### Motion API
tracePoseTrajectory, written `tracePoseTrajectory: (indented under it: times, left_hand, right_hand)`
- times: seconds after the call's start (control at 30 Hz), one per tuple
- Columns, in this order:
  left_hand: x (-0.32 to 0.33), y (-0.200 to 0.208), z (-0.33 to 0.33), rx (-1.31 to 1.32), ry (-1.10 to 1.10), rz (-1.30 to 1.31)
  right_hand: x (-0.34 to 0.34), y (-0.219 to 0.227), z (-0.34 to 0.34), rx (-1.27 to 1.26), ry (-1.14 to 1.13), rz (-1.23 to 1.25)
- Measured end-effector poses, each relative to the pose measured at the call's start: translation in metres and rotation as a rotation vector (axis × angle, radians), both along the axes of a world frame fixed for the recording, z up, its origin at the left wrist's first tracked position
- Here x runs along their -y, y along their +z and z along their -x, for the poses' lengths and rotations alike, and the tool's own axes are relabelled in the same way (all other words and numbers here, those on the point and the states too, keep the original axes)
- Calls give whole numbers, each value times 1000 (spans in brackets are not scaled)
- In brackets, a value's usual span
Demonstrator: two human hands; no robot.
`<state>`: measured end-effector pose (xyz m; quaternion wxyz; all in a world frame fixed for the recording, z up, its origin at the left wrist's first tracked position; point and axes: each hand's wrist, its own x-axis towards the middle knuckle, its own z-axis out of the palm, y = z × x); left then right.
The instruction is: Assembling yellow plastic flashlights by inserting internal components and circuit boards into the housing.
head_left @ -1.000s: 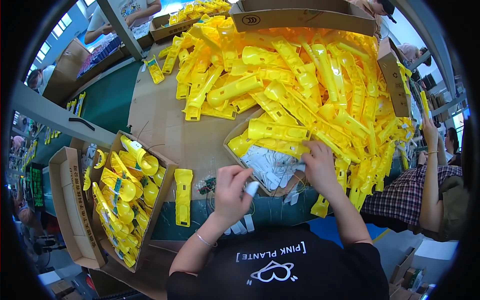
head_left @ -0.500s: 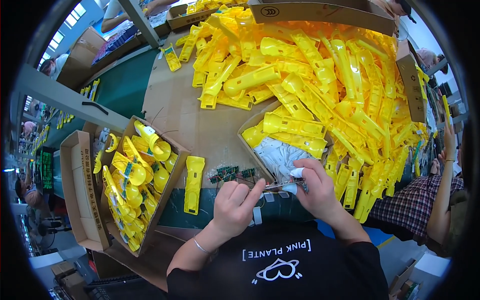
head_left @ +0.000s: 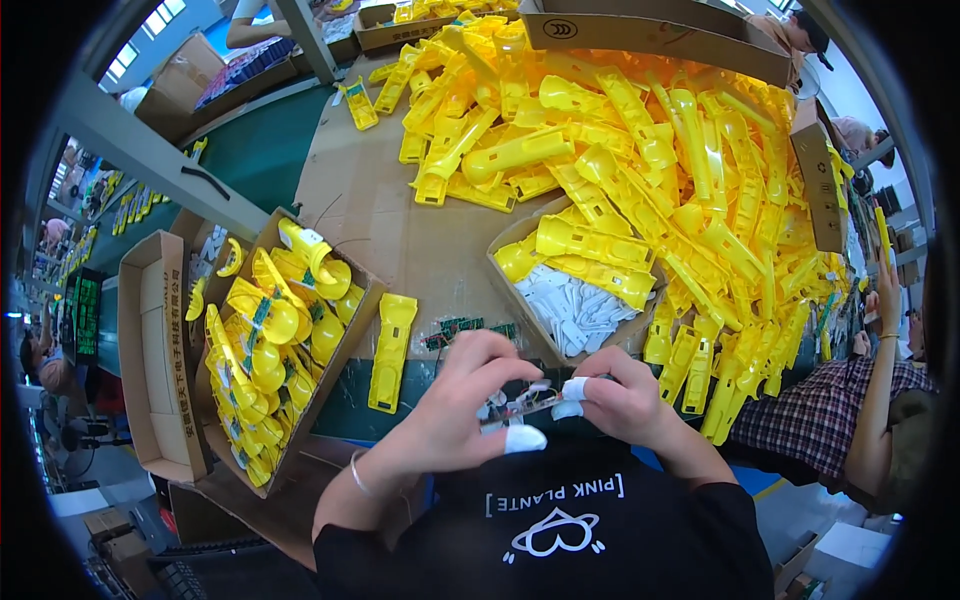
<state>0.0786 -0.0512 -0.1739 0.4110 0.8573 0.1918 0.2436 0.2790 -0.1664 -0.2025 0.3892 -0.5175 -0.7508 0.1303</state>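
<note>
A small circuit board [head_left: 532,404] with thin wires and a pale part is held low in front of my chest. My right hand [head_left: 622,398] pinches its right end between white-covered fingertips. My left hand [head_left: 462,402] curls round the left end, its white-covered thumb below and the index finger arched above; the exact contact there is partly hidden. Just beyond my left hand lie several green circuit boards [head_left: 462,328]. A carton of flat white pieces [head_left: 578,308] stands past my right hand, yellow shells lying across its far side. One yellow shell [head_left: 393,352] lies left of my left hand.
A large heap of yellow shells [head_left: 620,130] covers the far and right side of the bench. At left stands a carton [head_left: 352,350] of yellow shells fitted with boards, beside another carton [head_left: 150,340]. A grey post [head_left: 165,160] rises there. Another person's arm [head_left: 880,380] shows at right.
My left hand has turned from a pointing pinch to a wider curl round the board, its thumb now showing. The board has come slightly nearer my body. The whole view has shifted a little.
</note>
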Motion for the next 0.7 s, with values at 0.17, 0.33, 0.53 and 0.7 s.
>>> tracePoseTrajectory:
  times: [0.17, 0.33, 0.53, 0.7]
  left_hand:
    - [0, -23, -13, 17, -350, 563]
    - [12, -37, -16, 160, -309, 1312]
    - [16, -34, -11, 125, -143, 403]
    - [23, -28, -7, 18, -5, 285]
  right_hand:
    - [-5, -1, 2, -94, 74, -116]
    - [-5, -7, 3, -119, 42, -139]
    - [-2, 1, 9, -5, -87, -17]
    - [-18, 12, 10, 140, 136, 51]
